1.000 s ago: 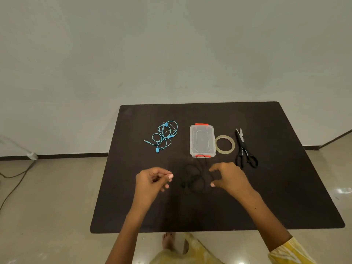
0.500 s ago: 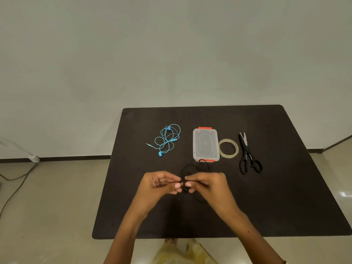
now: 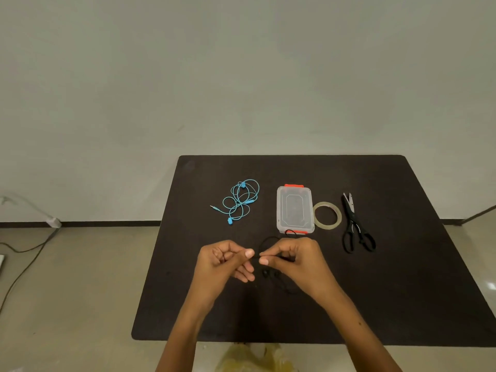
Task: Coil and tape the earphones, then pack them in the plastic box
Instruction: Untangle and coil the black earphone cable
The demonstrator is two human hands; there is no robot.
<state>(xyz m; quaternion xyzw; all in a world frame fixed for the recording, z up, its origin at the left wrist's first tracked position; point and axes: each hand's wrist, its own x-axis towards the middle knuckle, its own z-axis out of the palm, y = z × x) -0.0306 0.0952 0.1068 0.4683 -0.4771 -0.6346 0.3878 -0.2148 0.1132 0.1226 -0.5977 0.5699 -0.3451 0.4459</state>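
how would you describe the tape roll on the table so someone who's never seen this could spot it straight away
On the dark table, find the clear plastic box with orange clips near the middle. The tape roll lies flat just to the box's right, with the black scissors on its other side. It is the only ring there: thin, pale and translucent, with the dark table showing through its hole.

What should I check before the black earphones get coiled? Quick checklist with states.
1. Left hand pinches black earphones: ok.
2. Right hand pinches the same cord: ok.
3. Cord free of knots: cannot tell, dark on dark table.
4. Tape roll beside plastic box: ok.
5. Scissors lying free: ok.
6. Box open for packing: not ok, lid on.
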